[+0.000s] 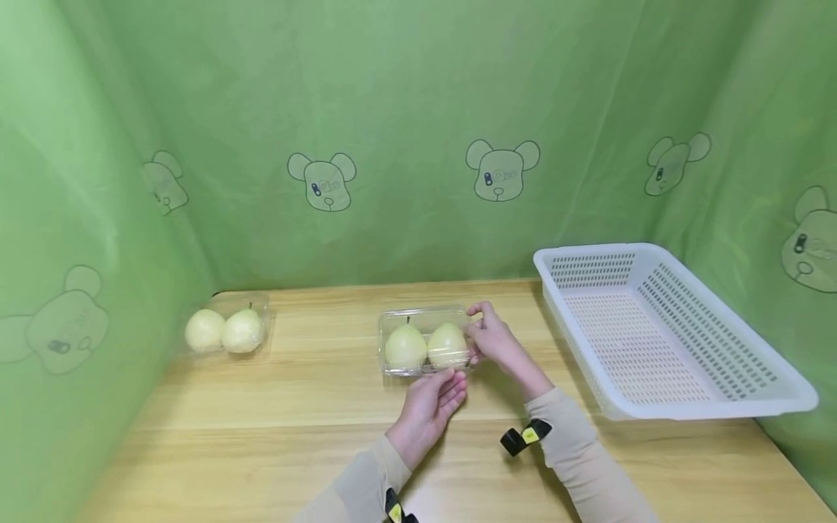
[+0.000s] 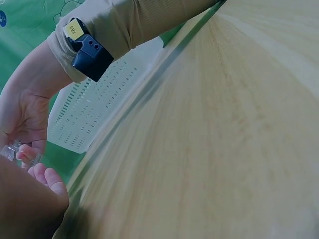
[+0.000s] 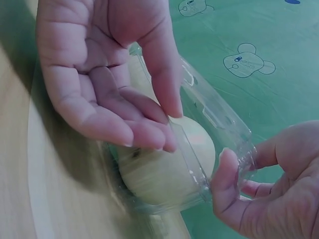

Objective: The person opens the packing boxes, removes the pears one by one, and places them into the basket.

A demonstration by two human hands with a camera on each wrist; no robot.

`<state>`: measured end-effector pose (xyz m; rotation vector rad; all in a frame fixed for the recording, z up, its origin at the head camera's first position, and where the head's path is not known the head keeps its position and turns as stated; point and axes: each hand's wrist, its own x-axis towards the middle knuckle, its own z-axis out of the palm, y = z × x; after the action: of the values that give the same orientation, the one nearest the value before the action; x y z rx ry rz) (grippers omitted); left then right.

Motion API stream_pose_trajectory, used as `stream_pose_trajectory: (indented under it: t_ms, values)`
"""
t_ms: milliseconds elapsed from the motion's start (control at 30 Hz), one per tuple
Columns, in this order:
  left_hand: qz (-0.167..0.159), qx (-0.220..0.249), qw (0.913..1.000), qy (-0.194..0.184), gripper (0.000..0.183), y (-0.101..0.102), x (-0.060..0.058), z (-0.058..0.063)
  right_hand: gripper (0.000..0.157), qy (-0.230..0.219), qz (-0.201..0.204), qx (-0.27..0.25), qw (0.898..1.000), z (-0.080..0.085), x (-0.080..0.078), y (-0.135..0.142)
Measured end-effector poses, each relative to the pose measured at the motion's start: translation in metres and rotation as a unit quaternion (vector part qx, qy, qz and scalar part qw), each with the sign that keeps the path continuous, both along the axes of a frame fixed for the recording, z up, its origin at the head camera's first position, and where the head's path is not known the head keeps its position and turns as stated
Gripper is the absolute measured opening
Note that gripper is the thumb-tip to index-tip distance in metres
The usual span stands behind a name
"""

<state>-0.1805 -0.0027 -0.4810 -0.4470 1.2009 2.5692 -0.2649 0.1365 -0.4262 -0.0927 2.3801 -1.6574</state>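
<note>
Worktop (image 1: 314,407): wood-grained.
White basket (image 1: 575,341): at the far right corner.
Clear box (image 1: 425,327): just in from the far edge's middle.
Second clear box (image 1: 260,301): at the far left corner.
Left hand (image 1: 428,408): grip nearly closed, pinching the clear box's near rim.
Right hand (image 1: 493,343): grip partly open, holding the clear box's right end.
Pears (image 1: 405,349): two side by side in each box.
</note>
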Motion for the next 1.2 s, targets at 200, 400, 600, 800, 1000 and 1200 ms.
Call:
stream_pose_trajectory:
  t_ms: [200, 400, 600, 800, 1000, 1200]
  values:
    - [-0.002, -0.003, 1.0000, 0.000, 0.021, -0.003, 0.001, -0.002, 0.041, 0.013, 0.003, 0.039, 0.999, 0.001, -0.001, 0.004]
    - [-0.005, -0.013, 0.9999, 0.001, 0.023, -0.008, 0.001, 0.000, 0.043, 0.029, 0.008, 0.084, 0.996, 0.004, -0.002, 0.011]
    - [-0.001, -0.016, 0.9998, 0.007, 0.023, -0.015, 0.003, 0.002, 0.044, 0.039, 0.025, 0.095, 0.994, 0.012, 0.001, 0.014]
    - [-0.002, -0.024, 0.9996, 0.012, 0.026, -0.023, 0.007, 0.001, 0.048, 0.048, 0.051, 0.115, 0.991, 0.020, 0.002, 0.023]
    - [-0.004, -0.029, 0.9995, 0.015, 0.026, -0.034, 0.009, 0.000, 0.055, 0.109, 0.105, 0.150, 0.977, 0.024, 0.005, 0.030]
    - [0.003, -0.029, 0.9994, 0.020, 0.021, -0.040, 0.010, -0.001, 0.074, 0.202, 0.190, 0.186, 0.943, 0.017, 0.005, 0.031]
